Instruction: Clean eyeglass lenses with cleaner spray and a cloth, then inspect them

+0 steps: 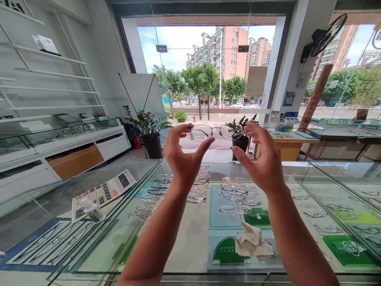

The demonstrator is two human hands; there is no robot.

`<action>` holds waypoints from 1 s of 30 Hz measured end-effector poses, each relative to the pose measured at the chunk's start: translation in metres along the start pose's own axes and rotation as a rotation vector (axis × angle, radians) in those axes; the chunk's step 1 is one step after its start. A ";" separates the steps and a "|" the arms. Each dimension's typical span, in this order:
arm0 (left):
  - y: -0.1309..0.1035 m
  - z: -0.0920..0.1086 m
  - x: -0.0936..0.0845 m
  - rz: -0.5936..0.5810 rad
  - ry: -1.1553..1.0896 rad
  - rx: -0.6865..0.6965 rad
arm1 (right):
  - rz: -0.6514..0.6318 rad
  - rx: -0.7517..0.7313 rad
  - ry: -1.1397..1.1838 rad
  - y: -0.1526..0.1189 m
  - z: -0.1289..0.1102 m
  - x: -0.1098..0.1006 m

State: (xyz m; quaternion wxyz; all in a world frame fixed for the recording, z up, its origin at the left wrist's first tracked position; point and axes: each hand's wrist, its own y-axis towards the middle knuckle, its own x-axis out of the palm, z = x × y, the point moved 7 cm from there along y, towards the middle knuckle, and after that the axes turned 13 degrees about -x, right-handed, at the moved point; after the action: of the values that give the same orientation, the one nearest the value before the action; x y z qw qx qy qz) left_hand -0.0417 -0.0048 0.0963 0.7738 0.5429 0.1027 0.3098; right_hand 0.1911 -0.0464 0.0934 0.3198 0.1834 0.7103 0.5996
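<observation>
- Glasses [204, 134] held above worktop [193, 234], not set down.
- My left grip [185, 153] clamps one end; right grip [263, 161] parted, contact unclear.
- Cloth [251, 240] unheld on worktop.

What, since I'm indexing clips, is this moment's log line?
left hand: holding eyeglasses | right hand: near right lens, contact unclear | cloth: on counter

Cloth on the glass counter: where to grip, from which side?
Probably pinch the cloth by its bunched upper folds, coming from above: it lies crumpled on the counter, so those folds look easier to catch than its flatter lower edge.
</observation>
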 end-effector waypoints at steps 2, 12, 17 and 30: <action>-0.003 -0.004 0.001 -0.024 0.026 -0.007 | -0.024 -0.005 -0.018 -0.002 -0.001 0.004; -0.011 -0.009 0.014 -0.141 0.114 -0.080 | -0.005 0.144 0.104 -0.011 0.027 0.013; -0.013 -0.013 0.017 -0.200 0.130 -0.121 | -0.017 0.255 0.189 -0.016 0.041 0.017; -0.013 -0.014 0.022 -0.346 0.097 -0.197 | -0.110 0.399 0.178 -0.024 0.054 0.009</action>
State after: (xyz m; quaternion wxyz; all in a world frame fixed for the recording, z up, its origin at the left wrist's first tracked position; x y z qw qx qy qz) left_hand -0.0266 0.0157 0.0829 0.8589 0.4235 0.2007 0.2066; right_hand 0.2233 -0.0060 0.0642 0.2454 0.1503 0.8492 0.4427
